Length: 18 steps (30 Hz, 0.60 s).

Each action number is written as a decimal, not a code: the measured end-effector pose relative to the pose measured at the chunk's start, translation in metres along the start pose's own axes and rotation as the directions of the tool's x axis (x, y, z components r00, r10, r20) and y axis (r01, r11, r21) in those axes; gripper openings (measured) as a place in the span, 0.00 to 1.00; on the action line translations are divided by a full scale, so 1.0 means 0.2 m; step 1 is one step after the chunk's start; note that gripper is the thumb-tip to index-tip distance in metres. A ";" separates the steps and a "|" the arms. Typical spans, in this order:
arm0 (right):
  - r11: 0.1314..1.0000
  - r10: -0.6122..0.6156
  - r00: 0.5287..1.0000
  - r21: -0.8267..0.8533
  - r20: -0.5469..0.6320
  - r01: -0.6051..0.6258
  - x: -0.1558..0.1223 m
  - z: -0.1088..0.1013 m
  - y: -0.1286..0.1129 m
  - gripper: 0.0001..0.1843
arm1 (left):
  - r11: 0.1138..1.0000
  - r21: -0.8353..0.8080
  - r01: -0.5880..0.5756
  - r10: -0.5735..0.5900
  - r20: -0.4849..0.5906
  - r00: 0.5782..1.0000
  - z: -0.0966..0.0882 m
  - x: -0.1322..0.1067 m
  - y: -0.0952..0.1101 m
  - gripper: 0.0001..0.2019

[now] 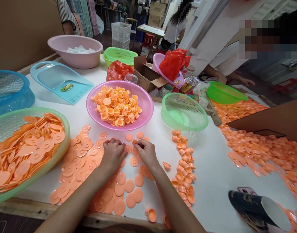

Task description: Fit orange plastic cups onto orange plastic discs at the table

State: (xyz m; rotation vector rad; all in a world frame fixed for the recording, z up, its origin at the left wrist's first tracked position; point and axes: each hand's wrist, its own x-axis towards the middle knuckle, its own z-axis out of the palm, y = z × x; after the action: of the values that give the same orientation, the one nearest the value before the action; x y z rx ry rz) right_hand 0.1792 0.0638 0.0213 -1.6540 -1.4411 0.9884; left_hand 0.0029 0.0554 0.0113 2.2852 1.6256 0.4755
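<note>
My left hand and my right hand rest close together on the white table, both knuckles-up with fingers curled over flat orange plastic discs spread below the pink bowl. That bowl holds a heap of small orange cups. My right fingertips pinch a small orange piece I can barely see; what lies under the left fingers is hidden. A row of orange cups runs to the right of my right hand.
A green basket of orange discs sits at the left edge. An empty green basket, a blue dustpan, a blue basket, a pink basin and red bags stand behind. Another person sits at the right by a large orange pile.
</note>
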 end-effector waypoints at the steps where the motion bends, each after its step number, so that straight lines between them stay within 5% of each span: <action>1: 1.000 0.027 1.000 -0.016 0.014 -0.027 0.01 0.01 0.00 0.07 | 1.000 -0.015 0.015 -0.014 0.025 1.000 0.00 0.02 0.00 0.10; 12: 0.956 0.061 0.992 -0.292 0.112 -0.026 0.05 0.07 -0.04 0.06 | 0.997 -0.052 0.051 -0.044 0.131 0.990 0.00 0.05 0.01 0.10; 18: 0.976 0.088 0.991 -0.209 0.098 -0.066 0.07 0.05 -0.02 0.06 | 0.986 -0.126 0.113 -0.083 0.220 0.972 -0.01 0.05 0.01 0.11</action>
State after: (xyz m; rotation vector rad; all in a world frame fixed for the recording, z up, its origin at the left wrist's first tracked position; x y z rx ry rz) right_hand 0.1693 0.0791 0.0187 -1.8419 -1.6059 1.0119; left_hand 0.0064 0.0647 0.0153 2.0659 1.5408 0.2967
